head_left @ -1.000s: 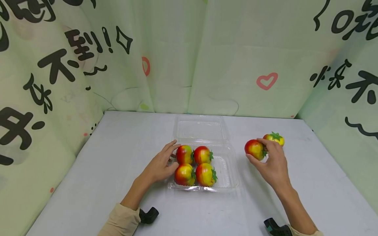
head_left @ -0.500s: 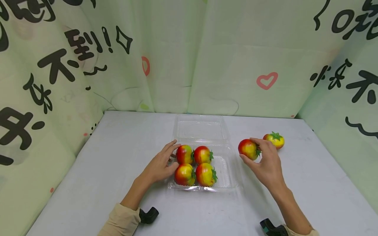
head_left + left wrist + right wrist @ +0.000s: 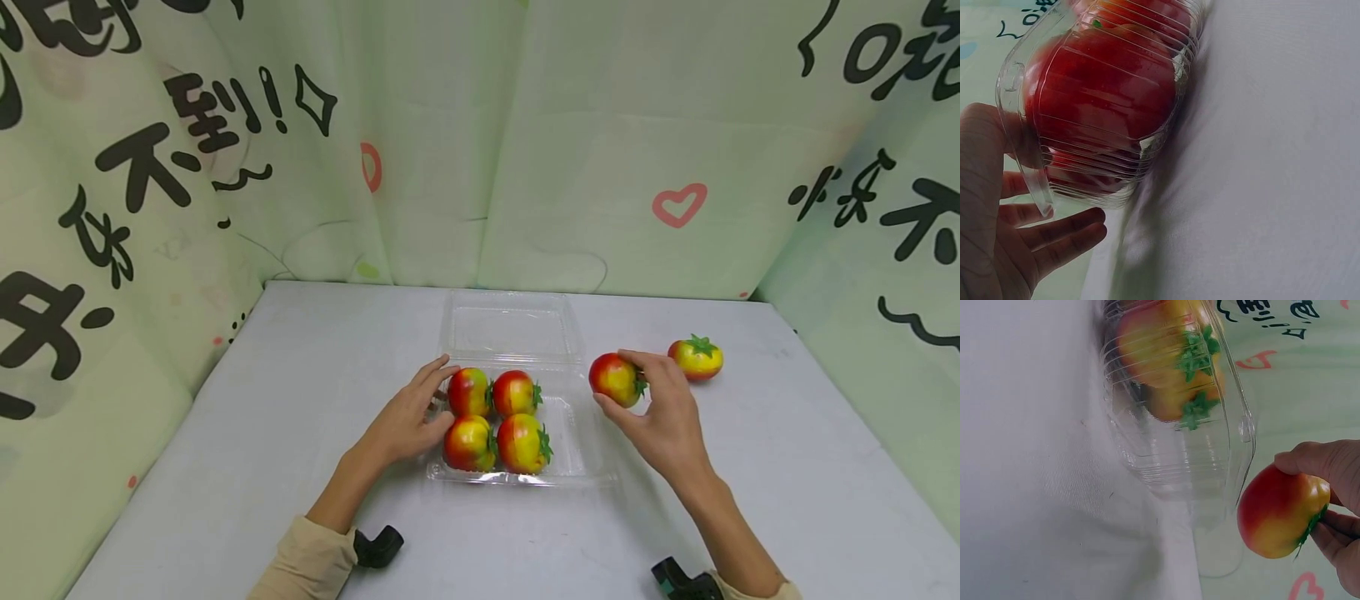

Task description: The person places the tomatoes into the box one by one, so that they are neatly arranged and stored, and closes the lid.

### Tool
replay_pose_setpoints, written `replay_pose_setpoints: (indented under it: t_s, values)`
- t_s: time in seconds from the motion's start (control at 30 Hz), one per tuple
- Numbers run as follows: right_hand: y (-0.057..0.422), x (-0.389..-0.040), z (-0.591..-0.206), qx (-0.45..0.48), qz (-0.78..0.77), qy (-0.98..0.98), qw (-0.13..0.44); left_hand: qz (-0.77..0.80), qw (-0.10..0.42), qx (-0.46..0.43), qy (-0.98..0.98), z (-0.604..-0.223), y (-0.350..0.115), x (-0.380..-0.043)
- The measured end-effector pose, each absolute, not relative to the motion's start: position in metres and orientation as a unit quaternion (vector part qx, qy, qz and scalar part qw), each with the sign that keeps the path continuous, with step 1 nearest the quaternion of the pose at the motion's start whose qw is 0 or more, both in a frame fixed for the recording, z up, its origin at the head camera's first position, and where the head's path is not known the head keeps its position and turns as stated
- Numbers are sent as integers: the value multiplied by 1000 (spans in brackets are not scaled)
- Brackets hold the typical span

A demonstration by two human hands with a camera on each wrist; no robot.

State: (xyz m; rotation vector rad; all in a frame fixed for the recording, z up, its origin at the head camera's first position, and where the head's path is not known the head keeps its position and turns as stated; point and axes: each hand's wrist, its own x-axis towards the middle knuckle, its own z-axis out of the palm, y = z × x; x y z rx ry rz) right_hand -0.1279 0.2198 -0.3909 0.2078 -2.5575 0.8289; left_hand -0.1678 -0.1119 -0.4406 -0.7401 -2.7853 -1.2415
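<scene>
Four fruits (image 3: 523,446) fill the left of the clear container (image 3: 564,433), whose left side the left hand (image 3: 407,421) touches with relaxed fingers. The right hand (image 3: 663,414) pinches a fifth fruit (image 3: 613,379) near its right edge. Packing seems in hand; next likely calls for lowering into the right-hand space. A sixth fruit (image 3: 694,360) lies farther right on the bench (image 3: 315,375).

From above, the head camera looks forward and down, the white table (image 3: 525,542) in its lower half. Both wrist cameras look sideways from much nearer, sharing the clear clamshell box (image 3: 1172,450): upper left in the left view, upper middle in the right.
</scene>
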Motion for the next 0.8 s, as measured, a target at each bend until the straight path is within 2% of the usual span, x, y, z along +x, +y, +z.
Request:
replay_pose_setpoints:
  t_s: [0.8]
  values:
    - [201, -126, -392, 102, 311, -922, 208, -399, -1, -236, -886, -441, -112, -167]
